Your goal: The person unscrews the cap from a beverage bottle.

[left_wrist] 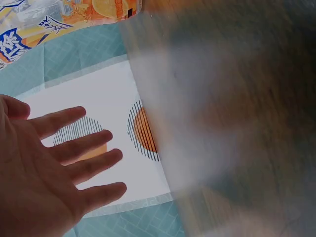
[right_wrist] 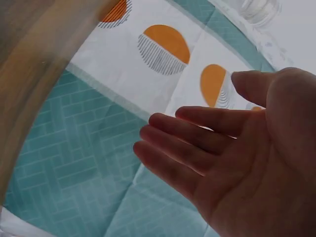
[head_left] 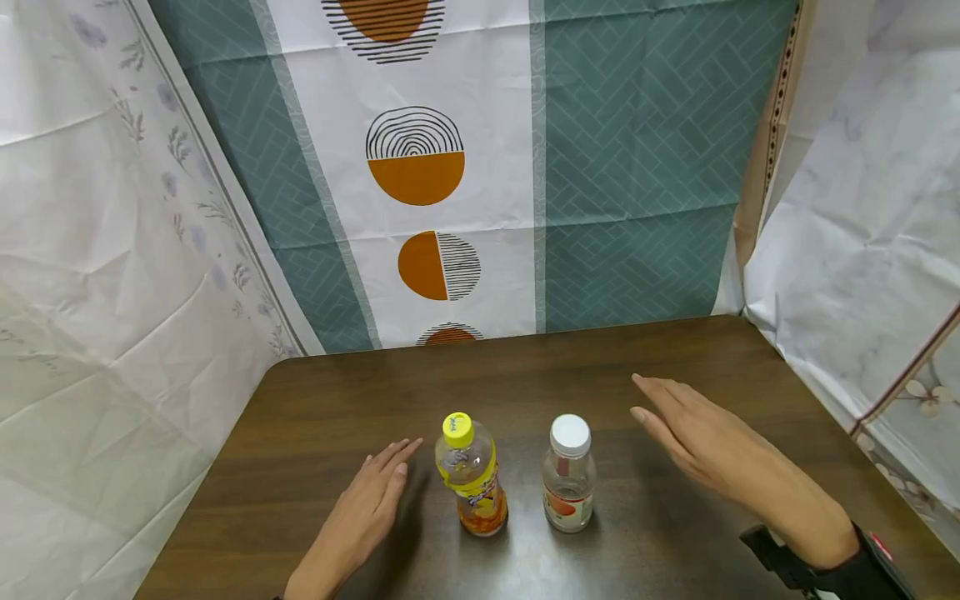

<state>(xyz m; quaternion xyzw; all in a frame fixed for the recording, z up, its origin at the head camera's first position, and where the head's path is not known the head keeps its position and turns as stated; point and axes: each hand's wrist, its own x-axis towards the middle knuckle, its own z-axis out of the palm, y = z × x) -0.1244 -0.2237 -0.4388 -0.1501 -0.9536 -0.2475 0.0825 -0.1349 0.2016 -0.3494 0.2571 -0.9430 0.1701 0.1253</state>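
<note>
Two capped bottles stand upright side by side on the brown wooden table. The left one is a clear drink bottle with a yellow cap, a yellow label and some orange-brown contents low down. To its right is a clear bottle with a white cap and a label with a red picture. My left hand lies just left of the yellow-capped bottle, fingers extended, apart from it. My right hand is held right of the white-capped bottle with straight fingers. In both wrist views, the left palm and right palm hold nothing.
Behind the table's far edge hangs a teal and white cloth with orange and striped circles. White patterned sheets hang at the left and right. A black wrist strap sits on my right wrist.
</note>
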